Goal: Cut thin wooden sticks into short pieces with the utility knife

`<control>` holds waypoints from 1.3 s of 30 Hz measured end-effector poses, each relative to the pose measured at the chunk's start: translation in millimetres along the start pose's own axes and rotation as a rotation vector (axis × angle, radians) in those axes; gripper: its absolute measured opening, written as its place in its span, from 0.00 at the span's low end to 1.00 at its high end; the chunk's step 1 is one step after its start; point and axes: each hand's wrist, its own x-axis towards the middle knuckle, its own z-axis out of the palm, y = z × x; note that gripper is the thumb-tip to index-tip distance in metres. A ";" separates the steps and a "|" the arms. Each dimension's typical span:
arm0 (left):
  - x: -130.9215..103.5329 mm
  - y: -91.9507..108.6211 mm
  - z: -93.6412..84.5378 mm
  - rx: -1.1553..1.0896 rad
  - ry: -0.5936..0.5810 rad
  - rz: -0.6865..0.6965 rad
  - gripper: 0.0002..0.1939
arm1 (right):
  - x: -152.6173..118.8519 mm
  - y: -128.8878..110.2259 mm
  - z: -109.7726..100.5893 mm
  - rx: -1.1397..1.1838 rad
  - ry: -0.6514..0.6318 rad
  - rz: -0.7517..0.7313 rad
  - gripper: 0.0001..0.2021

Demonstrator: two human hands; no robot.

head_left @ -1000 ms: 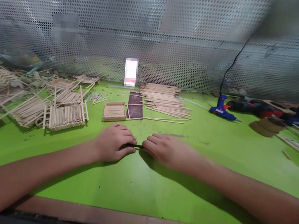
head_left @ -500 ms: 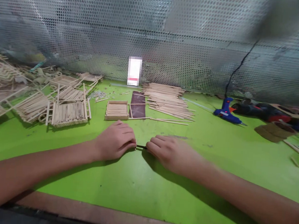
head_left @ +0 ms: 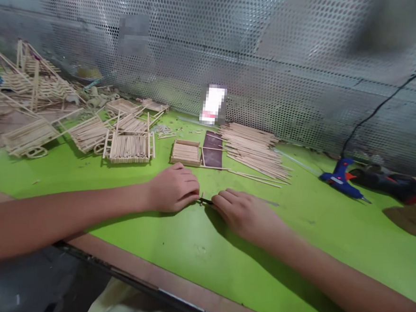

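Note:
My left hand (head_left: 173, 189) is closed in a pinch, resting low over the green table, and what its fingertips hold is mostly hidden. My right hand (head_left: 241, 209) is closed around a thin dark strip or tool (head_left: 206, 201), whose narrow end spans the small gap between the hands. A short pale bit of stick (head_left: 202, 195) crosses that end, right beside my left fingertips. Just beyond the hands lies a small tray-like frame of wooden sticks (head_left: 186, 153). A dark brown rectangle (head_left: 212, 150) lies to its right, with thin sticks across it.
Farther right is a pile of loose wooden sticks (head_left: 256, 150). A blue glue gun (head_left: 342, 178) with a black cord lies on the right. Stick-built carts (head_left: 130, 147) crowd the left. A perforated metal sheet (head_left: 188, 31) stands behind the green table (head_left: 186, 259).
The view has turned left, so everything sits farther right and more carts show. Both hands stay close together around the dark strip; a short crossing stick bit now shows between them.

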 end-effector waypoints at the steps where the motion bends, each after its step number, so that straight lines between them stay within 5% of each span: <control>1: 1.3 0.6 0.1 -0.019 -0.006 -0.010 0.14 | -0.2 -0.2 -0.1 -0.003 -0.003 0.005 0.05; 5: 9.5 4.9 -0.4 -0.074 -0.050 0.002 0.19 | -0.2 -2.2 -1.0 -0.037 -0.033 0.016 0.04; 17: 11.3 4.7 2.9 -0.111 -0.104 -0.159 0.12 | 0.7 -3.5 -3.9 -0.139 -0.079 0.018 0.05; 39: 5.8 0.4 5.2 -0.140 -0.052 -0.085 0.12 | -13.4 -2.1 -4.2 -0.136 -0.062 0.001 0.05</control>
